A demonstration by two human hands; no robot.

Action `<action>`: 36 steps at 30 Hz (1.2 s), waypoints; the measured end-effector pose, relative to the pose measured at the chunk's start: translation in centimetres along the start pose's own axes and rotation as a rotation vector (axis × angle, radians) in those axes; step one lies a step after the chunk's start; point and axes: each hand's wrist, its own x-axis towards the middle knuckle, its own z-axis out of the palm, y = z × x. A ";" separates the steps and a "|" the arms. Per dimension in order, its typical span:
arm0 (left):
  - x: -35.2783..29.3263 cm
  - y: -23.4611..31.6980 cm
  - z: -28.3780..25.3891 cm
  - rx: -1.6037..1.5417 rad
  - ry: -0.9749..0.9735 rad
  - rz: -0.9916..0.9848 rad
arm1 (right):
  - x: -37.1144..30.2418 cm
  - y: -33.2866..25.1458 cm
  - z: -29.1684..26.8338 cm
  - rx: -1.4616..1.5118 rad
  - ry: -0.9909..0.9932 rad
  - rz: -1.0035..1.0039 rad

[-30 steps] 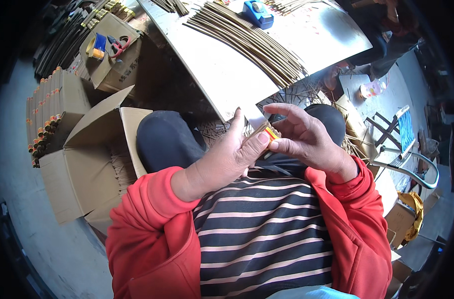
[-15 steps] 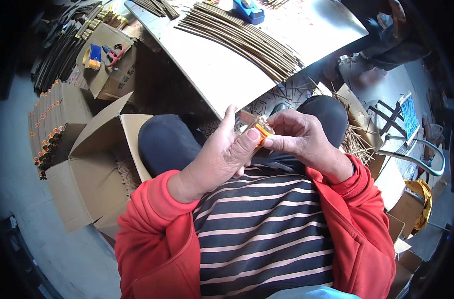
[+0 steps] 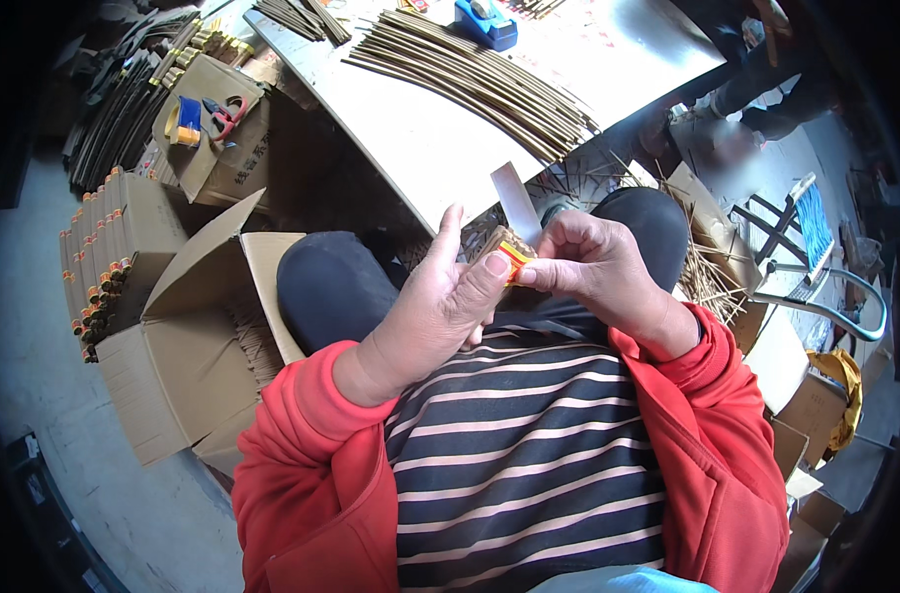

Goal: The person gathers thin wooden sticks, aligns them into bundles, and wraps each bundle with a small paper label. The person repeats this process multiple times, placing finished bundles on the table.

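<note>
Over my lap, my left hand [image 3: 420,311] is closed around a bundle of thin brown sticks [image 3: 499,240], seen end-on, its thumb pressing on a red and yellow paper label [image 3: 513,259]. My right hand [image 3: 598,272] meets it from the right, thumb and fingertips pinching the label's edge at the bundle. A pale strip [image 3: 515,206] stands up from the bundle, between the hands and the table edge. Most of the bundle's length is hidden by my hands.
Ahead stands a white table [image 3: 410,148] bearing long brown sticks [image 3: 479,84] and a blue tape dispenser [image 3: 487,25]. An open carton [image 3: 188,366] is at left, beside stacked labelled bundles [image 3: 99,257]. Scissors [image 3: 227,117] lie on another carton. A folding metal frame [image 3: 815,267] stands at right.
The pale strip now rises long above the bundle, where only a short flap showed before. My right fingers have shifted slightly and still pinch the label; my left hand has barely moved.
</note>
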 end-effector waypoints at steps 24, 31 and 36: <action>-0.7 -1.8 -1.7 0.477 0.105 0.102 | -0.3 0.3 2.1 -0.029 -0.151 0.140; -1.0 -1.4 -1.7 0.458 -0.002 0.085 | -0.1 0.7 1.8 0.075 -0.281 0.084; -1.2 -1.1 -1.7 0.396 -0.095 0.086 | 0.4 0.2 1.1 0.160 -0.424 0.067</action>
